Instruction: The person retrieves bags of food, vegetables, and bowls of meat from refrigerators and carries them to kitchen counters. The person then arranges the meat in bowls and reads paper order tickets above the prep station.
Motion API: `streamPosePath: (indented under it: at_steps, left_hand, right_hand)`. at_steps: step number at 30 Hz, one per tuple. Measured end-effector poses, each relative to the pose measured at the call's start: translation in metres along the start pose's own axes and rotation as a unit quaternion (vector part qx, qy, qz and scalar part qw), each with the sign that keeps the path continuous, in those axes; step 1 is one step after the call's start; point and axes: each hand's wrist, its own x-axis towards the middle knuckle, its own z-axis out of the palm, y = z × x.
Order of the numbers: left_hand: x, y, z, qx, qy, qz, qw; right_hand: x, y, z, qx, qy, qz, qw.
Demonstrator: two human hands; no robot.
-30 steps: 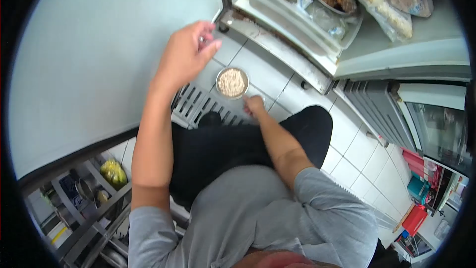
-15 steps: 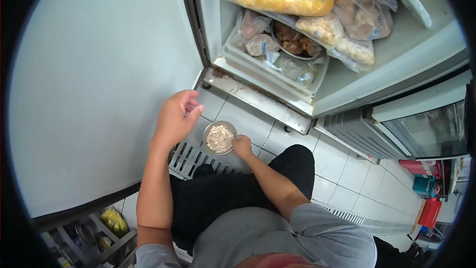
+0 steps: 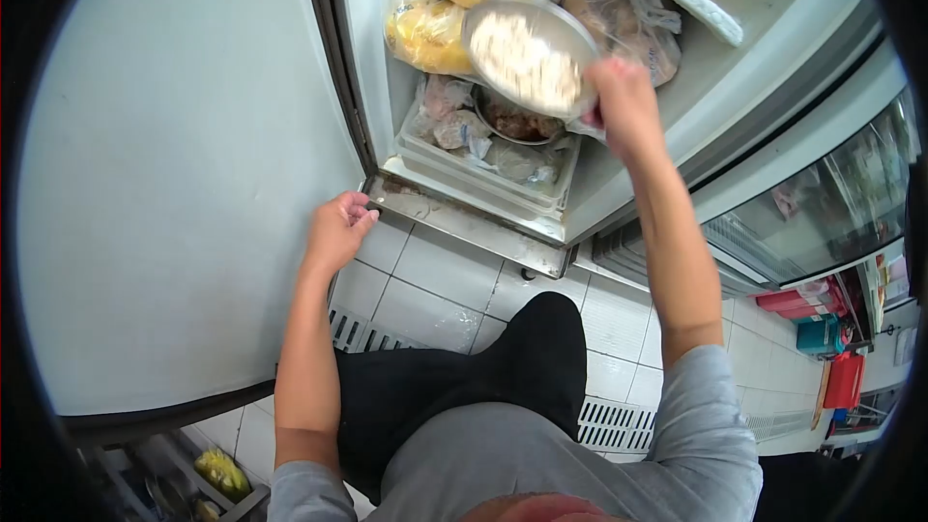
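My right hand (image 3: 621,104) is closed on the rim of a round metal bowl (image 3: 530,53) holding pale chopped pieces. Blurred by motion, the bowl is raised in front of the open freezer, over bags of yellow food (image 3: 425,31) and a bag of meat (image 3: 628,24). Below it, a second metal bowl with dark brown food (image 3: 517,123) sits in a clear plastic bin (image 3: 551,195) among small bags. My left hand (image 3: 341,232) is beside the open door (image 3: 184,184), fingers loosely curled and apart, with nothing in them.
The freezer's bottom ledge (image 3: 464,222) runs above the white tiled floor (image 3: 445,261). A floor grate (image 3: 614,425) is right of my knees. A glass-fronted unit (image 3: 822,203) stands to the right. At lower left is a metal rack (image 3: 242,506) with a yellow bundle (image 3: 222,474).
My right hand took hold of the bowl near the floor and lifted it up to the freezer opening. My left hand stayed by the door. The view shifted toward the freezer shelves.
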Motion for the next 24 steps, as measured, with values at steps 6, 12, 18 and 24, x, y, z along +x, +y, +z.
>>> streamPosePath:
  at_steps: [6, 12, 18, 24]
  left_hand:
    - [0.006, -0.007, 0.015, 0.001, -0.023, 0.021, 1.000]
    - [0.011, -0.011, 0.020, -0.016, -0.028, 0.004, 0.999]
    - [0.014, -0.018, 0.024, -0.004, -0.018, 0.030, 0.999]
    - [0.009, -0.014, 0.019, -0.051, -0.023, 0.019, 0.998]
  right_hand:
    - [0.125, -0.001, 0.009, -0.057, 0.130, 0.026, 0.990]
    - [0.169, -0.011, 0.009, -0.594, 0.031, -0.073, 0.801]
    - [0.225, 0.009, 0.007, -0.449, 0.049, 0.012, 0.892]
    - [0.137, -0.031, 0.002, -0.393, -0.015, 0.130, 0.910]
